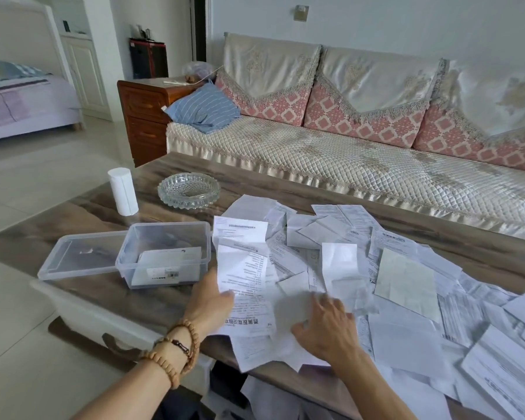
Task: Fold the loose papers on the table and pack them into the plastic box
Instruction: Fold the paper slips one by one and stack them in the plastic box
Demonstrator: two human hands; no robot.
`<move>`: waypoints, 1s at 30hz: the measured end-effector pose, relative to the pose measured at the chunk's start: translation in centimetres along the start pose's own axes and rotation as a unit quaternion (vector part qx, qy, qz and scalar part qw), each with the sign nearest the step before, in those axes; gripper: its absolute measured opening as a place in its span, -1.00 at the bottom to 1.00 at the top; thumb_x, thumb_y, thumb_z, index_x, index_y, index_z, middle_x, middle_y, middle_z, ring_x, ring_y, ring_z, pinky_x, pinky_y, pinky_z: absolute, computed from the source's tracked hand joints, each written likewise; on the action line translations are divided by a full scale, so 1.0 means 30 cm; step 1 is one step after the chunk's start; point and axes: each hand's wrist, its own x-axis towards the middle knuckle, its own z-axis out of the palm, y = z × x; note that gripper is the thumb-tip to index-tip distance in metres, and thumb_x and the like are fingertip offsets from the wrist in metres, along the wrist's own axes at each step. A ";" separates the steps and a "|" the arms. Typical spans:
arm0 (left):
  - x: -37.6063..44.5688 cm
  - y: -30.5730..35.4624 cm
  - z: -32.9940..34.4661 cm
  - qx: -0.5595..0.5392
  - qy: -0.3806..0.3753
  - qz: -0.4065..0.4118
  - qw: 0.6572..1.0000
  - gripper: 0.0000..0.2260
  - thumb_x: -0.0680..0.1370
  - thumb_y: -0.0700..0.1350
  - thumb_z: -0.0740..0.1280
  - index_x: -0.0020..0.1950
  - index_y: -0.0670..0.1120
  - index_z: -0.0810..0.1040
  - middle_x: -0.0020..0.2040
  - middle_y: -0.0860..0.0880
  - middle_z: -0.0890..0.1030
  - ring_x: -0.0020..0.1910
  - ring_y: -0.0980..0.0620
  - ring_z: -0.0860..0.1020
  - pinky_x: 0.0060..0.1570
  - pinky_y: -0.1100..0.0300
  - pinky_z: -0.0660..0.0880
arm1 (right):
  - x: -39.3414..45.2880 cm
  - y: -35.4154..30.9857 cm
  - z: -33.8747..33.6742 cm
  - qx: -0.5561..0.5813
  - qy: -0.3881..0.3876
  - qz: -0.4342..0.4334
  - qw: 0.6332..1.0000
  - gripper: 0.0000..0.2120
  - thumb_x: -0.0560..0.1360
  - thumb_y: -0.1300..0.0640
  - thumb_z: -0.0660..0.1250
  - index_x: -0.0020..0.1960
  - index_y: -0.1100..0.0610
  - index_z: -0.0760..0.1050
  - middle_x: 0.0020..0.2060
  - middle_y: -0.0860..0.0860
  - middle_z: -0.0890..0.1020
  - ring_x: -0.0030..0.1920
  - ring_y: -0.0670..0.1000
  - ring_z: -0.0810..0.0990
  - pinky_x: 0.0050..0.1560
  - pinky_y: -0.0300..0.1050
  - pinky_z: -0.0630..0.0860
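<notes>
One long printed paper (pixel 242 268) stands up from the big pile of papers (pixel 406 283) (too many to count), just right of the one plastic box (pixel 164 253). The left hand (pixel 209 301) pinches its lower edge. The right hand (pixel 328 325) lies flat with spread fingers on the pile, right of that paper.

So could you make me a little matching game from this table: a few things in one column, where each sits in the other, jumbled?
Things:
1. plastic box
2. lid
3. glass ashtray
4. white roll

Places:
A. far left of the table, standing upright
B. flat on the table, left of the box
C. behind the box, near the sofa side
D. just left of the paper pile, open, papers inside

Pairs: 1-D, 2-B, 3-C, 4-A
</notes>
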 end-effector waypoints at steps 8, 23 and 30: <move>-0.031 -0.023 -0.114 -0.009 -0.010 -0.002 1.000 -0.74 0.54 -0.30 0.28 -0.02 0.08 0.55 -0.09 0.15 0.66 -0.10 0.14 0.62 -0.24 0.24 0.55 | 0.012 -0.005 -0.038 0.039 0.018 0.074 0.996 -0.33 0.40 -0.32 0.27 0.34 0.07 0.30 0.24 0.06 0.47 0.28 0.15 0.43 0.24 0.09 0.40; -0.048 -0.089 -0.298 0.051 -0.033 0.010 0.998 -0.81 0.62 -0.18 0.24 0.12 0.06 0.57 0.04 0.13 0.65 -0.01 0.16 0.61 -0.23 0.28 0.48 | 0.228 -0.179 -0.109 -0.066 -0.119 -0.226 0.964 -0.68 0.47 0.08 0.40 0.21 0.08 0.52 0.10 0.01 0.60 0.16 0.07 0.53 0.21 -0.07 0.33; -0.058 -0.081 -0.320 -0.125 0.015 -0.007 0.992 -0.90 0.61 -0.08 0.30 0.04 0.05 0.61 -0.05 0.10 0.71 -0.02 0.07 0.66 -0.04 0.08 0.58 | 0.167 -0.099 -0.177 0.739 -0.051 0.062 0.669 -0.76 0.55 0.20 0.33 -0.17 0.39 0.48 -0.35 0.16 0.51 -0.37 0.05 0.50 -0.38 -0.20 0.46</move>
